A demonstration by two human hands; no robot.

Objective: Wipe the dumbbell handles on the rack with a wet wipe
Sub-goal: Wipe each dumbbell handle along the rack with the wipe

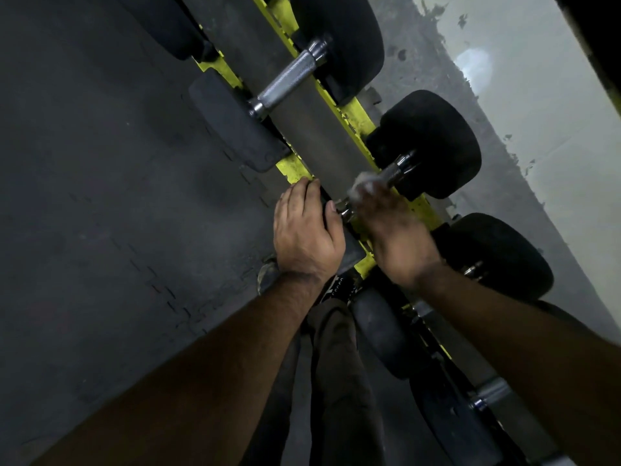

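While the right hand [393, 237] sits blurred over the middle dumbbell's handle [393, 174] at frame centre, it presses a white wipe [361, 186] onto the metal, fingers curled round wipe and handle; only a bit of wipe shows past the fingertips. Left hand [304, 230] rests on the near weight [349, 252] of that same dumbbell, fingers wrapped over its top edge, thumb on the inner side near the handle collar, so it grips the weight. Far weight [433, 142] of this dumbbell is right of centre, black and round. Rack [356, 112] runs diagonally from top centre to lower right, yellow rails with a grey bed between. Second dumbbell lies in upper centre, its knurled handle [285, 84] bare and shiny, well apart from both hands. Another black weight [500, 253] sits at mid right, just beside the right wrist, with more dumbbells partly hidden under the right forearm at lower right. Dark floor [100, 196] fills the left half. Pale stained wall [537, 95] at upper right. Trouser leg [336, 364] shows at bottom centre between the forearms.
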